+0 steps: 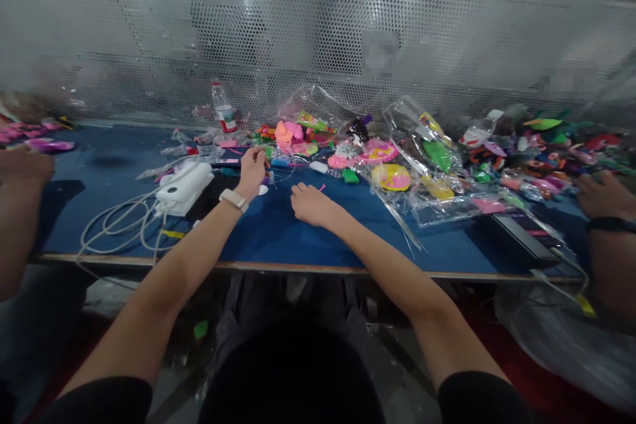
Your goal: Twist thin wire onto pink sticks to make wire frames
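Note:
My left hand (252, 169), with a white band at the wrist, is raised over the blue tabletop (278, 232). Its fingers are pinched together near small coloured pieces; what they hold is too small to name. My right hand (311, 204) rests on the blue surface, fingers curled loosely, with a tiny pink piece (322, 187) just beyond it. Beyond both hands lies a heap of colourful toys in clear plastic bags (382, 159), pink, yellow and green.
A white power unit (185, 187) with coiled white cables (119, 222) sits at my left. A plastic bottle (223, 108) stands before the perforated metal wall (318, 33). Other people's arms show at the left edge (20, 205) and right edge (609, 212). A black device (517, 238) lies right.

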`<state>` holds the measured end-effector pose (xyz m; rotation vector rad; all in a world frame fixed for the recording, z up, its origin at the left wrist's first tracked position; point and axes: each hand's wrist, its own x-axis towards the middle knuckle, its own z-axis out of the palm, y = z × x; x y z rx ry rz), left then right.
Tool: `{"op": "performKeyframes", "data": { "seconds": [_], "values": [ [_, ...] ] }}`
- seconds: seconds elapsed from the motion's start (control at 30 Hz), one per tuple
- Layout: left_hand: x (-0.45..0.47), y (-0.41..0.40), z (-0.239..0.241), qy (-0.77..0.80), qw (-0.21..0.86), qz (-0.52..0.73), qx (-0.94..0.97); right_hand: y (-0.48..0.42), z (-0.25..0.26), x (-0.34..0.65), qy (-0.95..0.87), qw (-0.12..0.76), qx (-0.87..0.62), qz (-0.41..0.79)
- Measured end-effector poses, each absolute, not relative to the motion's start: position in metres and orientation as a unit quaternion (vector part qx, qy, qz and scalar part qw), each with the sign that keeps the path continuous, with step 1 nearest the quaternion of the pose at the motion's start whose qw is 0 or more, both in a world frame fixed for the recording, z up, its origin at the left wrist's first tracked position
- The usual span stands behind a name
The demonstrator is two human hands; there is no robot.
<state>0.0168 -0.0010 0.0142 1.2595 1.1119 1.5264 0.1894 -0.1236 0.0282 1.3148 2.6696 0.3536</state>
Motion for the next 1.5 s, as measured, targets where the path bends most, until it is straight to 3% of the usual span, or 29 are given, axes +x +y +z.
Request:
{"op": "performKeyframes", "data": {
  "seconds": [0.1,0.2,0.33,0.43,0.53,0.77,0.93,1.1,1.27,1.5],
  "values": [
    [0.017,-0.002,0.015,0.445,0.429,0.608,0.498,-0.12,0.029,0.193,0.898,0.05,0.428,0.092],
    [0.016,-0.002,0.016,0.445,0.44,0.612,0.483,-0.113,0.035,0.211,0.923,-0.002,0.384,-0.012],
    [0.015,-0.002,0.017,0.438,0.466,0.601,0.479,-0.105,0.041,0.239,0.885,-0.164,0.373,-0.226],
    [0.016,-0.006,0.018,0.401,0.496,0.577,0.51,-0.098,0.041,0.25,0.835,-0.301,0.409,-0.213],
    [0.017,-0.014,0.02,0.358,0.519,0.563,0.535,-0.091,0.039,0.254,0.796,-0.385,0.43,-0.183],
    [0.021,-0.029,0.03,0.258,0.595,0.513,0.562,-0.079,0.031,0.263,0.769,-0.416,0.443,-0.197],
    [0.024,-0.033,0.03,0.219,0.629,0.497,0.557,-0.069,0.023,0.265,0.719,-0.493,0.401,-0.282],
    [0.022,-0.032,0.03,0.198,0.648,0.489,0.549,-0.066,0.024,0.269,0.689,-0.517,0.396,-0.318],
    [0.021,-0.032,0.032,0.205,0.649,0.484,0.55,-0.071,0.027,0.271,0.7,-0.519,0.442,-0.216],
    [0.022,-0.034,0.033,0.261,0.61,0.516,0.542,-0.075,0.035,0.277,0.666,-0.526,0.424,-0.316]
  ]
}}
